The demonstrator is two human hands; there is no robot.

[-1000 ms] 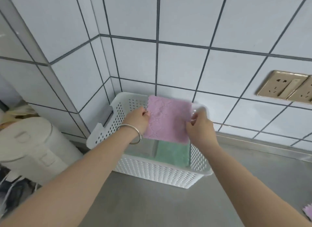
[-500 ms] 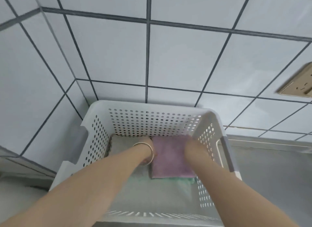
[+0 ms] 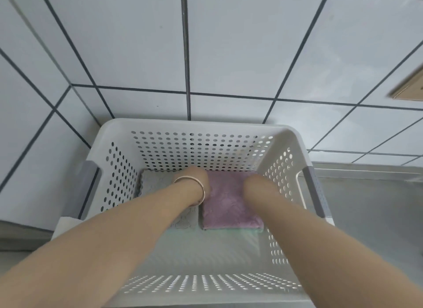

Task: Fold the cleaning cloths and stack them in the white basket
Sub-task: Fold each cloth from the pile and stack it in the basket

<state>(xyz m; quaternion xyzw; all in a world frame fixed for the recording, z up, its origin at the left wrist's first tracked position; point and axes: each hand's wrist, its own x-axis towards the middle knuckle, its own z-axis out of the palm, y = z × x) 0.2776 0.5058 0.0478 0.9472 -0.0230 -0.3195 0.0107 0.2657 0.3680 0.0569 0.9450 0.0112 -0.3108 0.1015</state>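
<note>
The white perforated basket [image 3: 183, 124] stands in the tiled corner, seen from above. A folded purple cloth [image 3: 226, 207] lies flat inside it on top of a green cloth [image 3: 251, 231], of which only an edge shows. A folded grey cloth [image 3: 155, 181] lies to the left of them. My left hand [image 3: 194, 176], with a bangle on the wrist, is at the purple cloth's far left corner. My right hand [image 3: 253, 181] is at its far right corner. The fingers of both hands are hidden behind the wrists, so their grip cannot be seen.
White tiled walls close in behind and to the left of the basket. A grey metal counter [image 3: 370, 216] runs to the right. A gold wall socket [image 3: 409, 90] sits at the far right edge.
The purple cloth, held up above the basket a second ago, has been lowered and now lies on the green cloth. Both hands went down into the basket, and the view tilted downward.
</note>
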